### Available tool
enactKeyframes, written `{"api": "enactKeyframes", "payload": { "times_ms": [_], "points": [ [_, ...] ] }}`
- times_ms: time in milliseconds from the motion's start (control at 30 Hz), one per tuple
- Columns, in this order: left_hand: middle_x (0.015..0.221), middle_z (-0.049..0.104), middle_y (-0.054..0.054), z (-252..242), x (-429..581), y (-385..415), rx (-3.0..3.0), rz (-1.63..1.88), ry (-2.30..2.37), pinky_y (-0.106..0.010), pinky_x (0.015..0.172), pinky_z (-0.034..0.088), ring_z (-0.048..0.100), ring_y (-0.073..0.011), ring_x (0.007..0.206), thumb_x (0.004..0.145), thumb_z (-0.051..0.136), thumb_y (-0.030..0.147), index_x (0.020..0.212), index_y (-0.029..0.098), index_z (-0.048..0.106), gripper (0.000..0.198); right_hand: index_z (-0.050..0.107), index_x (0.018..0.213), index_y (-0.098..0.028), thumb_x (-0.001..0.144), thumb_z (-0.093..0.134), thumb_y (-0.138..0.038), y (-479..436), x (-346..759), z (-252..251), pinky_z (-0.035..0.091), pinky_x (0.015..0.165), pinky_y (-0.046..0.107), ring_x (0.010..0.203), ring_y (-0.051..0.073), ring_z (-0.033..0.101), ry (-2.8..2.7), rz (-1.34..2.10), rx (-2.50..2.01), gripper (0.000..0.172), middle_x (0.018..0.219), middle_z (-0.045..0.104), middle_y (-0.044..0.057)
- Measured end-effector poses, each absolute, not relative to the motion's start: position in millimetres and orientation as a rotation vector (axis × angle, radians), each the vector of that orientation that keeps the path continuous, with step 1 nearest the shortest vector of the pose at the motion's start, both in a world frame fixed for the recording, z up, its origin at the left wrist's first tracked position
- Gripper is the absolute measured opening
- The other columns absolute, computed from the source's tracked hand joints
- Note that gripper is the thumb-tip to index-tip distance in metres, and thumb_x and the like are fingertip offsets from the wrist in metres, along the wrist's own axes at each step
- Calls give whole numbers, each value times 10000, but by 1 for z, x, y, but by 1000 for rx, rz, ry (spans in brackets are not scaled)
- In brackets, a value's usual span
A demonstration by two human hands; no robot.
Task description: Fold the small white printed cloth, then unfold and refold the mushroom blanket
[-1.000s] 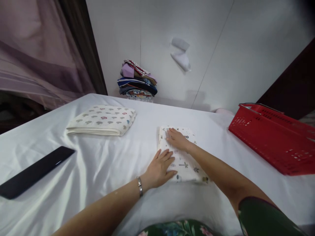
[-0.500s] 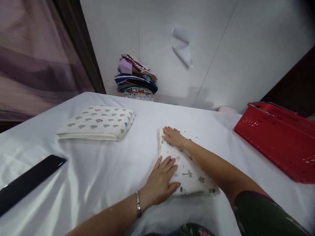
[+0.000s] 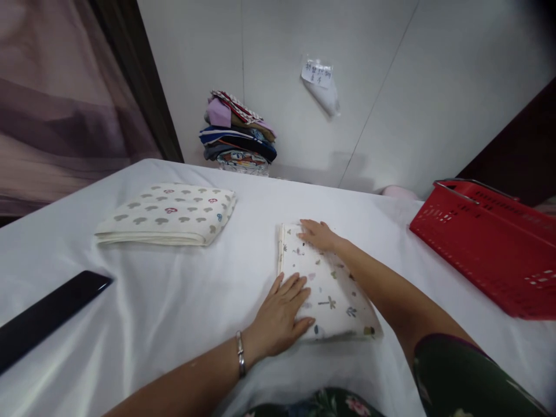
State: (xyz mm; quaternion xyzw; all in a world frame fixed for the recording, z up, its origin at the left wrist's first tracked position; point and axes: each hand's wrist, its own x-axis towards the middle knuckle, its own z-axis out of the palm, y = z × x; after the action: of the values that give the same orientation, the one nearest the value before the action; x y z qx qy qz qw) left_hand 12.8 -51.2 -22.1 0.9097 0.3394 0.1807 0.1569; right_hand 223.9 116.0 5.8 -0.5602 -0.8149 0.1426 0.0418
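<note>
A folded white cloth (image 3: 332, 289) with small plant prints lies flat in front of me. My left hand (image 3: 280, 315), a silver bracelet at its wrist, rests palm down on the cloth's near left edge, fingers spread. Over the far edge lies my right hand (image 3: 320, 236), its fingers stretched out on the fabric and pointing left. Neither hand grips anything. To the left, a second folded cloth (image 3: 174, 211), cream with grey and red mushroom prints, sits apart from both hands.
White sheeting (image 3: 182, 324) covers the surface. A red perforated basket (image 3: 486, 249) stands at the right, a black flat object (image 3: 52, 315) at the left. Beyond the far edge, a stack of folded fabrics (image 3: 238, 133) rises by the wall. A pink curtain (image 3: 65, 104) hangs at left.
My right hand has slid a little to the right along the cloth's far edge, uncovering its far left corner. My left hand stays on the near left edge.
</note>
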Motion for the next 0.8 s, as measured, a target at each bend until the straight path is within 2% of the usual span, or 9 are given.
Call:
{"api": "enactKeyframes", "payload": {
  "times_ms": [100,167,367,500,567,700,800],
  "points": [
    [1427,352,-67,-22,13,-51,2596,529,970,-491,1114,125,238,-236,1343,860,413,486,1306,219,408,520,424,1321,-209,866,380,-478,111,249,11,178,1059,482,1264,275,364,-2372,377,-1812,531,1375,427,90],
    [1422,360,-66,-22,13,-51,2584,538,976,-491,1113,132,242,-236,1342,856,419,487,1297,219,420,516,453,1300,-177,857,413,-455,105,267,7,242,1048,439,1246,274,393,-2257,402,-1893,524,1358,444,110],
    [1416,374,-52,-21,13,-52,2561,557,980,-477,1118,126,248,-226,1339,853,412,504,1284,232,438,510,344,1379,-181,812,471,-510,62,293,-18,171,1103,363,1361,227,174,-1831,562,-1915,667,1490,189,81],
    [1408,386,-56,-18,13,-52,2569,530,1001,-484,1115,128,265,-228,1331,851,431,484,1266,219,457,492,286,1408,-213,789,509,-492,23,289,-20,227,1082,370,1362,239,161,-1614,670,-1887,715,1509,90,70],
    [1403,394,-54,-17,13,-52,2563,549,998,-481,1115,134,273,-227,1327,852,440,468,1254,221,468,473,293,1405,-235,776,535,-470,5,287,-17,242,1075,385,1350,247,206,-1518,706,-1890,714,1501,140,64],
    [1393,408,-56,-17,12,-51,2547,577,985,-485,1112,144,277,-228,1325,858,430,462,1243,221,481,457,325,1392,-217,751,576,-447,-25,290,-15,300,1052,379,1290,238,346,-1337,826,-1844,726,1432,338,65],
    [1393,409,-56,-18,12,-51,2539,590,973,-487,1114,136,274,-230,1326,859,421,468,1251,224,476,464,336,1385,-225,754,577,-440,-45,293,-21,356,1021,385,1234,233,428,-1274,873,-1767,709,1393,405,46]
  ]
}}
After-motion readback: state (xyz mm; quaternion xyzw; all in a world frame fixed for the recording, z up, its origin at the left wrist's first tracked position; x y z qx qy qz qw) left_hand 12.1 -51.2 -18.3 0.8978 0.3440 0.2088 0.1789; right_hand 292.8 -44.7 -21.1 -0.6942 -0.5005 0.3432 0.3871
